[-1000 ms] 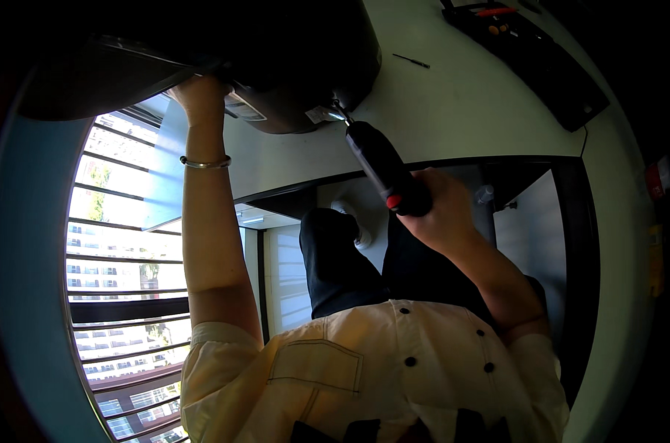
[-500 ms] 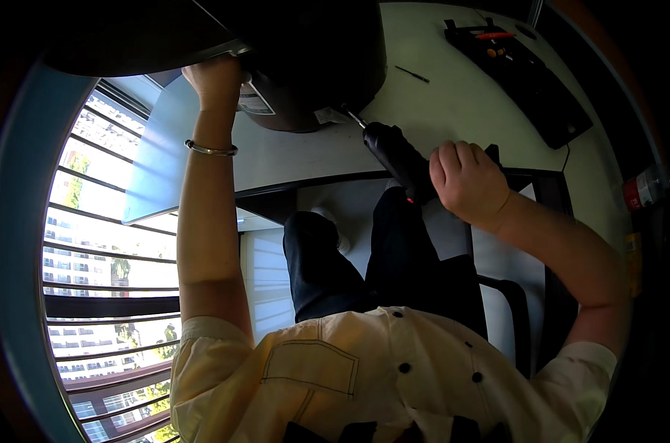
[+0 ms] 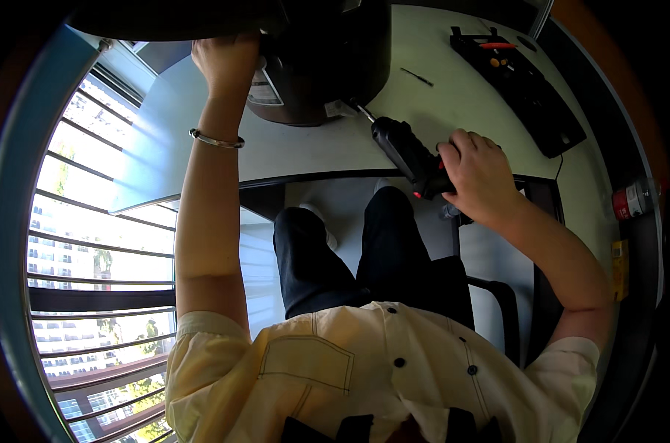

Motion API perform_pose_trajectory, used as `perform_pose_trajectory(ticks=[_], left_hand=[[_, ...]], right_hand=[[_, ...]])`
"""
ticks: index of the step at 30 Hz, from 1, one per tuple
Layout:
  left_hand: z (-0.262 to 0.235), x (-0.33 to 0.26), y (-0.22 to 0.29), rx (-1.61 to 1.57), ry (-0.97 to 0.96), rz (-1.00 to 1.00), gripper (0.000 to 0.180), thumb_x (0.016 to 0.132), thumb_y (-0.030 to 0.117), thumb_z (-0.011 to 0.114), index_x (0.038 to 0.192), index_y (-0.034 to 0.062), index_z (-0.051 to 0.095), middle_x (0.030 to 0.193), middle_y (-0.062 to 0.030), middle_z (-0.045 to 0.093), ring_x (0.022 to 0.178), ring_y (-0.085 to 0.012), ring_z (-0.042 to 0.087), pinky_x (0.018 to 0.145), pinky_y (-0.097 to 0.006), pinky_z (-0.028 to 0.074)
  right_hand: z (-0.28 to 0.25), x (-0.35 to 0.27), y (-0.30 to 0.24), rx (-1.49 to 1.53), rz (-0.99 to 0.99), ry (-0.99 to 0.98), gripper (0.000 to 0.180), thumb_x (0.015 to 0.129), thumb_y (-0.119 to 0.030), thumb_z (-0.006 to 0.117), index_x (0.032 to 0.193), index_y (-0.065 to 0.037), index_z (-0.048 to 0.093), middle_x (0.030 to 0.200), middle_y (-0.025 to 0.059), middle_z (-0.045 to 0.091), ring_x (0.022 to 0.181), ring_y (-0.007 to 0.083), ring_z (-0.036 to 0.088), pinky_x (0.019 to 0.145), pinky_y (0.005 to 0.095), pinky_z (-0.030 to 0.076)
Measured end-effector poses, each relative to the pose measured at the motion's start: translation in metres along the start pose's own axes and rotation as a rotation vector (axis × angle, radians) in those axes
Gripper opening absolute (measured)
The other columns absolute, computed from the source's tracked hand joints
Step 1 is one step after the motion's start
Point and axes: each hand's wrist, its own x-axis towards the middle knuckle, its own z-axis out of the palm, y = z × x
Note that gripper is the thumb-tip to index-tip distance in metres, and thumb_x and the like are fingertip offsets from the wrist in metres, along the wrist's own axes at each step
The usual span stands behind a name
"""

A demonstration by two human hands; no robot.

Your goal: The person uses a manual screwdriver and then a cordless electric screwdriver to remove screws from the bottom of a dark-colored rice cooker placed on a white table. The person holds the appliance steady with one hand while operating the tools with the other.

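A cordless screwdriver (image 3: 404,148), black with red accents, is held by its handle in my closed right hand (image 3: 479,166). Its silver bit slants up and left toward the lower part of a large, dark, rounded appliance (image 3: 335,66) on the desk. Whether the tip touches the appliance, I cannot tell. My left hand (image 3: 226,63) is closed at the appliance's left side, just under a wide dark overhanging part; its fingertips are hidden there. A pale label (image 3: 264,88) shows on the body near this hand, and a small clear flap (image 3: 339,109) lies by the bit.
On the pale desk (image 3: 431,118) lie a thin dark screwdriver or bit (image 3: 418,77) and an open black tool case (image 3: 520,88) with orange and red pieces. Far right are a red-labelled bottle (image 3: 630,201) and a yellow box (image 3: 620,269). A window with blinds (image 3: 98,288) stands left.
The view has shifted slightly. My right hand has turned a little on the screwdriver's handle, showing more of the tool. My left hand remains at the appliance's side.
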Motion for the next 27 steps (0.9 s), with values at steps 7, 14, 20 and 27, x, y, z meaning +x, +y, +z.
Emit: perform_pose_trajectory(ticks=[7, 14, 20, 27], left_hand=[[-0.015, 0.001, 0.001, -0.04, -0.037, -0.067, 0.027, 0.056, 0.014, 0.066, 0.083, 0.0152, 0.066, 0.082, -0.0064, 0.062, 0.075, -0.0297, 0.06, 0.064, -0.039, 0.049], [-0.016, 0.001, 0.005, -0.126, -0.006, -0.098, 0.024, 0.061, 0.013, 0.062, 0.085, 0.0131, 0.065, 0.084, -0.0082, 0.062, 0.078, -0.0309, 0.059, 0.067, -0.04, 0.048], [-0.017, 0.005, 0.01, -0.198, 0.025, -0.123, 0.023, 0.065, 0.012, 0.059, 0.087, 0.0113, 0.064, 0.087, -0.0097, 0.061, 0.081, -0.0318, 0.058, 0.069, -0.041, 0.046], [-0.018, 0.005, 0.008, -0.282, 0.053, -0.147, 0.021, 0.069, 0.012, 0.056, 0.089, 0.0092, 0.063, 0.089, -0.0115, 0.061, 0.084, -0.033, 0.057, 0.072, -0.041, 0.045]], right_hand=[[-0.023, 0.017, 0.006, 0.172, 0.092, -0.184, 0.042, 0.052, -0.02, 0.078, 0.084, -0.003, 0.055, 0.08, 0.0081, 0.054, 0.076, 0.0232, 0.057, 0.07, 0.0318, 0.047], [-0.013, 0.011, 0.004, 0.042, -0.037, -0.101, 0.032, 0.055, -0.019, 0.075, 0.075, -0.005, 0.054, 0.07, 0.0057, 0.055, 0.069, 0.0201, 0.056, 0.062, 0.0305, 0.044], [0.006, 0.003, -0.002, -0.369, -0.19, 0.128, 0.014, 0.066, -0.012, 0.06, 0.075, -0.002, 0.056, 0.068, 0.007, 0.053, 0.065, 0.018, 0.052, 0.062, 0.0293, 0.042], [0.015, 0.014, 0.03, -0.604, -0.326, 0.279, 0.022, 0.066, -0.013, 0.054, 0.082, 0.001, 0.058, 0.075, 0.0118, 0.056, 0.068, 0.0207, 0.052, 0.066, 0.0287, 0.041]])
